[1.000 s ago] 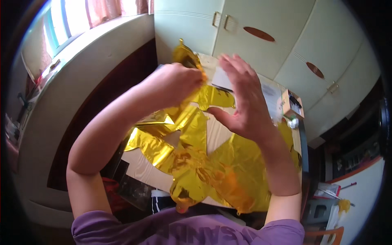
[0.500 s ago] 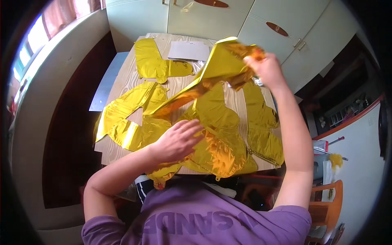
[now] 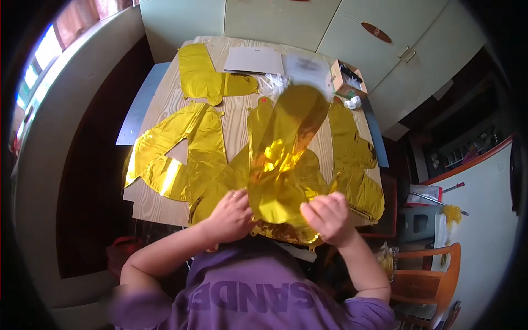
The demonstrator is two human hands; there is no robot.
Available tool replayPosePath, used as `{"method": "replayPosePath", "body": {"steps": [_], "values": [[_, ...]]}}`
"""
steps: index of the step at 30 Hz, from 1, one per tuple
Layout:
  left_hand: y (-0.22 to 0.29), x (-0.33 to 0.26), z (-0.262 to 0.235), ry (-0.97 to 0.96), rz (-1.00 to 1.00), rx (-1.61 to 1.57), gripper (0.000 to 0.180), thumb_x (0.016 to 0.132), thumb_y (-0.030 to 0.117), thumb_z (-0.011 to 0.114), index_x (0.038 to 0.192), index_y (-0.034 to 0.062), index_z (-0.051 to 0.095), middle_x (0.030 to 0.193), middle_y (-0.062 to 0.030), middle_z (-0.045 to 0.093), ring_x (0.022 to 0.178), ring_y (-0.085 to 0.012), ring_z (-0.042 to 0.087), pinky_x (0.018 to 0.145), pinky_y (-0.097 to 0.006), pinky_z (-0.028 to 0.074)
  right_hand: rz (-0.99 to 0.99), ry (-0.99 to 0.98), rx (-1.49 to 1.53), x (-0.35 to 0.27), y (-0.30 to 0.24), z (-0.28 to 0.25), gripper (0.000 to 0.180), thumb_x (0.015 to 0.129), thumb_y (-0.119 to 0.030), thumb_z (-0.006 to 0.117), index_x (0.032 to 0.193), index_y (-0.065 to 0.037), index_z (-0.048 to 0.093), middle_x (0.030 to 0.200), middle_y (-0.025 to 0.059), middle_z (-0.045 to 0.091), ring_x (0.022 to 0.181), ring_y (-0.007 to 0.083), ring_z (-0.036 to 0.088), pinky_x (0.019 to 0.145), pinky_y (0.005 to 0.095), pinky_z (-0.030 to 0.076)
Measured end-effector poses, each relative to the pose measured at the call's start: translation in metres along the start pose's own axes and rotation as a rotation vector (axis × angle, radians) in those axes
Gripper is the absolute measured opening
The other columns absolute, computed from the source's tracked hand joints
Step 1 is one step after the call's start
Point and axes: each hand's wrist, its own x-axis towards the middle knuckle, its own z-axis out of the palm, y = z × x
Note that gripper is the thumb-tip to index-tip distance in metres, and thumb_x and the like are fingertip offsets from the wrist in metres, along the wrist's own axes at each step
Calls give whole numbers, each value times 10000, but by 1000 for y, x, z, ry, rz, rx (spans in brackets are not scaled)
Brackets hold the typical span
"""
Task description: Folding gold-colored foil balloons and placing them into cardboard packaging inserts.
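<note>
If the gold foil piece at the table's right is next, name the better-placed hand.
Probably the right hand: it is closer to that gold foil piece, while the left hand is beyond the raised foil sheet.

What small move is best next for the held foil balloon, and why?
Perhaps lower the far end of the gold foil balloon toward the table: the right hand pinches its near right edge, the left hand is at its near left, and that far end looks blurred and raised.
</note>
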Motion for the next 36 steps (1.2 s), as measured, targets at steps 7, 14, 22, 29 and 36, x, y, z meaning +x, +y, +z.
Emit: {"method": "replayPosePath", "body": {"steps": [7,14,22,29,36], "values": [[-34,2,-14,-114,-87,17,527,836,339,725,1223,-4,623,1382,-191,548,1393,-388,427,1178,-541,305,59,-29,93,-41,-23,36,217,851,-133,645,1045,-41,682,918,60,627,908,224,640,841,393,476],[-31,8,-24,-32,-98,-123,389,864,237,715,1178,22,633,1286,-190,599,1263,-382,529,1085,-513,395,323,-10,65,-34,-21,35,210,819,-107,685,1013,-27,697,886,65,669,851,249,647,772,390,456],[-83,79,-21,153,-84,93,384,869,315,735,1153,65,671,1157,-112,648,1141,-314,583,1000,-439,454,273,-67,109,-37,-39,36,217,823,-121,644,1014,-24,683,951,73,653,923,236,643,861,393,470],[-159,124,5,-141,-107,-46,420,834,414,757,1105,95,720,1164,-96,637,1204,-289,548,1040,-421,437,290,-133,166,-43,-46,43,217,838,-125,620,1016,-36,706,1053,89,693,1008,250,666,917,411,482],[-180,185,-18,-117,-395,-234,308,873,317,747,1065,76,739,960,-132,693,976,-330,669,913,-445,512,328,-141,212,-45,-43,45,221,829,-123,624,1015,-38,707,1065,93,699,1008,250,670,921,410,480]]}}
